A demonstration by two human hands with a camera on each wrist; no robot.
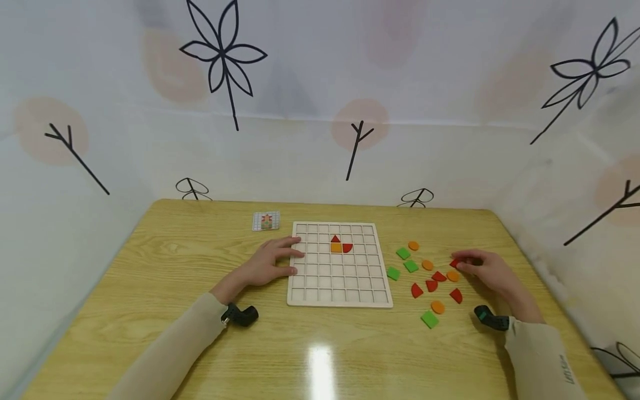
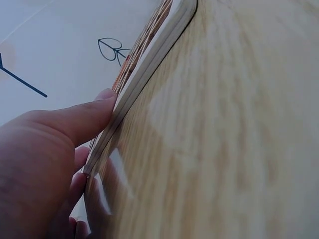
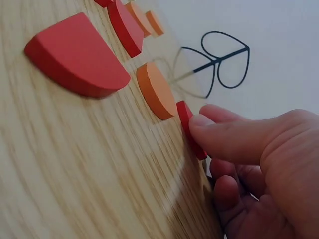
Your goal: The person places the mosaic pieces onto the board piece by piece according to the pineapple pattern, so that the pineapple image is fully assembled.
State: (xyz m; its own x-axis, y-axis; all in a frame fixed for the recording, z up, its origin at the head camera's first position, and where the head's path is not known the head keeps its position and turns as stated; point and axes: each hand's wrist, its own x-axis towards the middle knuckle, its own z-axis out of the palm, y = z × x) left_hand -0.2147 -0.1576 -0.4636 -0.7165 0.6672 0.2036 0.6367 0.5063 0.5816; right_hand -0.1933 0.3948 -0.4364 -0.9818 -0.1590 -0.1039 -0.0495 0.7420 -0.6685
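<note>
My left hand [image 1: 267, 261] rests at the left edge of a pale wooden grid board [image 1: 340, 300], fingertips and thumb touching its rim. On the board sit a red triangle [image 1: 335, 239], an orange square [image 1: 336, 248] and a red quarter-circle [image 1: 347, 248]. To the right, my right hand [image 1: 487, 269] pinches a red piece [image 3: 190, 132] between thumb and fingers, close to the tabletop; the fingers partly hide its shape. Beside it lie an orange disc [image 3: 155, 92] and a red quarter-circle piece [image 3: 77, 57].
Between board and right hand, several green squares [image 1: 429, 319], orange discs [image 1: 437, 307] and red quarter-circles [image 1: 417, 290] lie scattered on the wooden table [image 1: 240, 355]. A small printed card [image 1: 266, 221] lies behind the left hand. A patterned cloth [image 1: 300, 161] hangs beyond the table.
</note>
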